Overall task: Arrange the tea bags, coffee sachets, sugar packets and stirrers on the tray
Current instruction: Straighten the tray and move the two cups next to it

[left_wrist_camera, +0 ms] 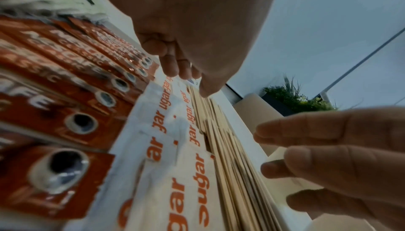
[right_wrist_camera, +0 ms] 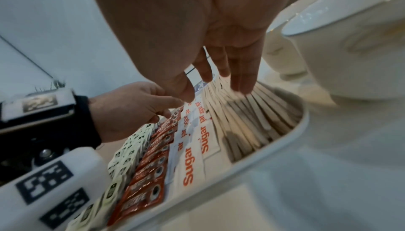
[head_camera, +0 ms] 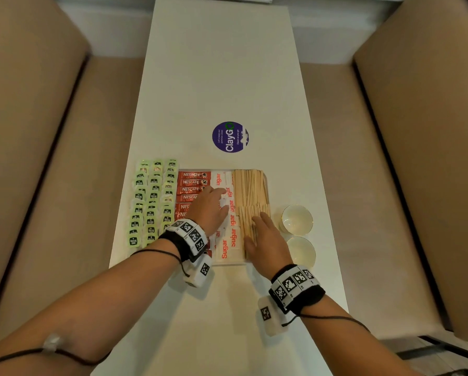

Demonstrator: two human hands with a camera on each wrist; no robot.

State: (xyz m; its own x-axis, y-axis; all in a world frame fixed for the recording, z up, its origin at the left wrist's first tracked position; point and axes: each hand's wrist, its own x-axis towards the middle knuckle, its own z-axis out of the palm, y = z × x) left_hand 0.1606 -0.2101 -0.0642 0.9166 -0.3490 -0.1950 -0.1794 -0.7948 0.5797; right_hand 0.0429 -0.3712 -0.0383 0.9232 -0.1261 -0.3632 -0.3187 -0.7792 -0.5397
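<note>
A white tray (head_camera: 266, 178) lies on the table. On it, from left to right, are rows of green tea bags (head_camera: 151, 202), red coffee sachets (head_camera: 192, 183), white sugar packets (head_camera: 228, 240) and wooden stirrers (head_camera: 250, 185). My left hand (head_camera: 222, 202) reaches over the sachets with straight fingers, its fingertips (left_wrist_camera: 175, 71) down on the sugar packets (left_wrist_camera: 173, 148). My right hand (head_camera: 257, 229) lies flat on the near stirrers, with its fingers (right_wrist_camera: 241, 78) spread on the stirrers (right_wrist_camera: 252, 113). Neither hand holds anything.
Two white cups (head_camera: 297, 219) (head_camera: 301, 251) stand just right of the tray, close to my right hand. A round purple sticker (head_camera: 230, 137) sits on the table beyond the tray. Beige sofa seats (head_camera: 37, 158) flank the narrow white table (head_camera: 222, 63).
</note>
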